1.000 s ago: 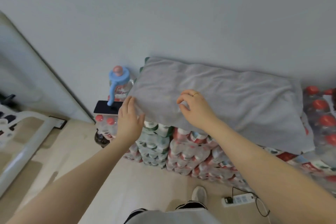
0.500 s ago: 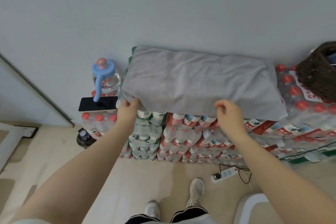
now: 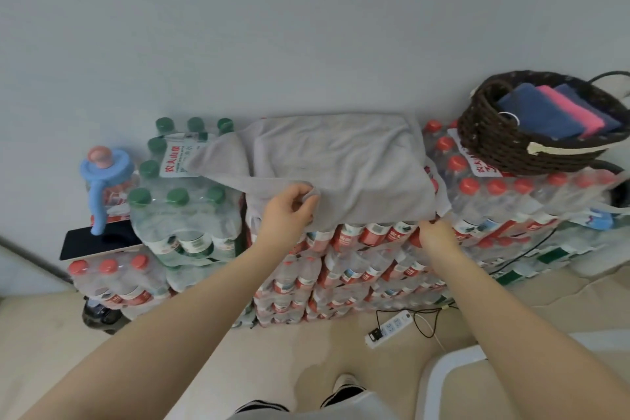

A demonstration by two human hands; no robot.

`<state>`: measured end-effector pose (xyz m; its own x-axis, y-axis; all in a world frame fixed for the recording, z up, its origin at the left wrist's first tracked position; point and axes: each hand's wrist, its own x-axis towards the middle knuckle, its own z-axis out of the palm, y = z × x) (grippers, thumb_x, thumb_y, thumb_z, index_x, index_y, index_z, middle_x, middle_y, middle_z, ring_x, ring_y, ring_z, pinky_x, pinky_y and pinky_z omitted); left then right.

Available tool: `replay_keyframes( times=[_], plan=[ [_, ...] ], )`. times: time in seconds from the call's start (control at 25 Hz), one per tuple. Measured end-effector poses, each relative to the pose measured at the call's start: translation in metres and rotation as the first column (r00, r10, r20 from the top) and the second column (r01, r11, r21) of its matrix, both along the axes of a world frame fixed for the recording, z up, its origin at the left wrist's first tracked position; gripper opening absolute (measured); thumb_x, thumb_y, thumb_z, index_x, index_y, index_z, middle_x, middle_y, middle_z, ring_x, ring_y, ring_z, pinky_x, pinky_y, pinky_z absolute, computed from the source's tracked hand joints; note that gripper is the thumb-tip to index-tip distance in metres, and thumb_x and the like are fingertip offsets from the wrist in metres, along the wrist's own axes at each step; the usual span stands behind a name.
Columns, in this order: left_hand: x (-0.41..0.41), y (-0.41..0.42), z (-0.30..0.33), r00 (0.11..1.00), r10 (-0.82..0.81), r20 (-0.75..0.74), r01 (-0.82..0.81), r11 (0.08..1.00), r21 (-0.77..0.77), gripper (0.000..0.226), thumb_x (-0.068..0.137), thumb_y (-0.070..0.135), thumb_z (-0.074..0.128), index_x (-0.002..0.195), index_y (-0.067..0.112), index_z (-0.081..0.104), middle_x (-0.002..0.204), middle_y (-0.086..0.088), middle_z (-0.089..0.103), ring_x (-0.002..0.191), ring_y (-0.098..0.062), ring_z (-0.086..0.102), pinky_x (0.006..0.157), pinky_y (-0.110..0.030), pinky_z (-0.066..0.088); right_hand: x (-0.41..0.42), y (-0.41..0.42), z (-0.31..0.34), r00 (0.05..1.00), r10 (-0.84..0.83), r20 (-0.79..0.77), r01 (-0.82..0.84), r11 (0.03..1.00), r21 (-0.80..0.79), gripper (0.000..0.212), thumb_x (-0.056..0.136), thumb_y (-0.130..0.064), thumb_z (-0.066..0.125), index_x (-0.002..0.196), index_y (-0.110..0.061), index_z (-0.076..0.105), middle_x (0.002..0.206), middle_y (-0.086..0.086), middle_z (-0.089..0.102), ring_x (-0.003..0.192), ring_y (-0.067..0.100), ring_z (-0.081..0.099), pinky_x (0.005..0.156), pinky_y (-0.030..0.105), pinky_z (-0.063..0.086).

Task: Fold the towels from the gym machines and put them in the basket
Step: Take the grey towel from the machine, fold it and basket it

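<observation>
Both hands pinch the grey towel [image 3: 341, 160]: left hand [image 3: 289, 211] mid-fold, right hand [image 3: 434, 232] at the stacked bottle packs' [image 3: 358, 269] front edge.

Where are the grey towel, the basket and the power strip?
grey towel [image 3: 341, 160], head view, flat top surface.
basket [image 3: 504, 147], head view, woven front wall.
power strip [image 3: 392, 329], head view, white casing on the floor.

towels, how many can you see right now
4: a grey towel on the bottle packs, gripped by both hands, and three folded in the basket: navy, pink, blue. More may lie beneath.
</observation>
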<state>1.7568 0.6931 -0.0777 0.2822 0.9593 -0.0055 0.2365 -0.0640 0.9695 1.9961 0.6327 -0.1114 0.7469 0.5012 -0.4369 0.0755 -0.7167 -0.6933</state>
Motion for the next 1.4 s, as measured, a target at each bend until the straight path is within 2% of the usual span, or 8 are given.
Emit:
replay_keyframes(
  times=[0.16, 0.36, 0.48, 0.64, 0.84, 0.96, 1.08, 1.4],
  plan=[
    [0.041, 0.002, 0.004, 1.0, -0.011, 0.002, 0.011, 1.0, -0.015, 0.017, 0.091, 0.017, 0.053, 0.076, 0.023, 0.057, 0.065, 0.003, 0.054, 0.057, -0.007, 0.055, 0.063, -0.023, 0.049, 0.017, 0.004, 0.003, 0.714, -0.109, -0.692, 0.299, 0.941, 0.16, 0.055, 0.098, -0.042, 0.03, 0.13, 0.002, 0.042, 0.121, 0.017, 0.053, 0.122, 0.031, 0.048, 0.1, 0.039, 0.041],
    [0.073, 0.002, 0.005, 0.999, -0.037, -0.017, 0.036, 0.996, -0.077, 0.01, 0.093, 0.018, 0.052, 0.088, 0.013, 0.059, 0.068, 0.002, 0.056, 0.053, 0.0, 0.054, 0.061, -0.016, 0.05, 0.026, 0.019, 0.018, 0.509, -0.134, -0.85, 0.63, 0.731, 0.262, 0.017, 0.094, -0.024, 0.052, 0.092, -0.007, 0.055, 0.129, 0.01, 0.056, 0.099, 0.019, 0.059, 0.092, 0.028, 0.046],
    [0.078, 0.004, 0.008, 1.0, -0.004, 0.014, 0.005, 0.995, -0.1, 0.011, 0.093, 0.017, 0.051, 0.089, 0.01, 0.059, 0.065, 0.002, 0.054, 0.048, 0.004, 0.052, 0.054, -0.01, 0.046, 0.031, 0.02, 0.03, 0.777, -0.135, -0.615, 0.488, 0.746, 0.453, 0.006, 0.091, -0.015, 0.055, 0.097, -0.015, 0.056, 0.117, 0.005, 0.062, 0.092, 0.017, 0.059, 0.08, 0.028, 0.05],
    [0.079, 0.005, 0.015, 0.998, 0.04, 0.057, -0.034, 0.993, -0.11, 0.012, 0.093, 0.017, 0.051, 0.089, 0.008, 0.058, 0.064, 0.001, 0.054, 0.044, 0.006, 0.052, 0.052, -0.006, 0.045, 0.01, 0.021, 0.064, 0.976, 0.199, 0.087, -0.208, 0.746, 0.633, 0.031, 0.093, -0.01, 0.045, 0.119, -0.02, 0.056, 0.089, -0.007, 0.056, 0.078, 0.011, 0.05, 0.064, 0.015, 0.041],
    [0.063, 0.002, 0.025, 0.98, 0.11, 0.163, -0.081, 0.981, -0.175, 0.018, 0.094, 0.018, 0.05, 0.077, 0.016, 0.057, 0.061, -0.001, 0.055, 0.05, -0.002, 0.053, 0.055, -0.012, 0.046, -0.042, 0.026, 0.073, 0.594, 0.667, 0.451, -0.804, 0.476, 0.355, 0.05, 0.089, -0.003, 0.045, 0.135, -0.021, 0.046, 0.112, -0.008, 0.063, 0.08, 0.011, 0.057, 0.068, 0.007, 0.041],
    [0.045, 0.001, 0.026, 0.967, 0.154, 0.202, -0.105, 0.967, -0.233, 0.019, 0.094, 0.018, 0.051, 0.077, 0.016, 0.06, 0.061, 0.001, 0.057, 0.054, -0.009, 0.051, 0.059, -0.021, 0.045, -0.067, 0.026, 0.062, 0.501, 0.736, 0.456, -0.865, 0.413, 0.284, 0.047, 0.087, -0.007, 0.047, 0.133, -0.022, 0.046, 0.073, 0.001, 0.062, 0.056, 0.013, 0.049, 0.058, 0.026, 0.041],
    [0.029, -0.004, 0.025, 0.976, 0.136, 0.172, -0.095, 0.969, -0.229, 0.018, 0.092, 0.015, 0.052, 0.078, 0.017, 0.063, 0.06, 0.001, 0.058, 0.051, -0.005, 0.05, 0.052, -0.015, 0.043, -0.084, 0.026, 0.061, 0.452, 0.655, 0.605, -0.87, 0.472, 0.139, 0.034, 0.096, -0.024, 0.044, 0.129, -0.02, 0.049, 0.067, -0.001, 0.06, 0.061, 0.019, 0.055, 0.057, 0.034, 0.044],
    [0.007, -0.008, 0.026, 0.97, 0.127, 0.207, -0.074, 0.967, -0.246, 0.016, 0.089, 0.012, 0.057, 0.077, 0.016, 0.067, 0.062, 0.001, 0.059, 0.054, -0.007, 0.051, 0.055, -0.018, 0.045, -0.106, 0.025, 0.051, -0.097, 0.169, 0.981, -0.762, 0.621, -0.182, 0.048, 0.061, -0.023, 0.084, 0.09, -0.015, 0.047, 0.036, -0.004, 0.047, 0.028, 0.012, 0.046, 0.03, 0.014, 0.023]
  ],
)
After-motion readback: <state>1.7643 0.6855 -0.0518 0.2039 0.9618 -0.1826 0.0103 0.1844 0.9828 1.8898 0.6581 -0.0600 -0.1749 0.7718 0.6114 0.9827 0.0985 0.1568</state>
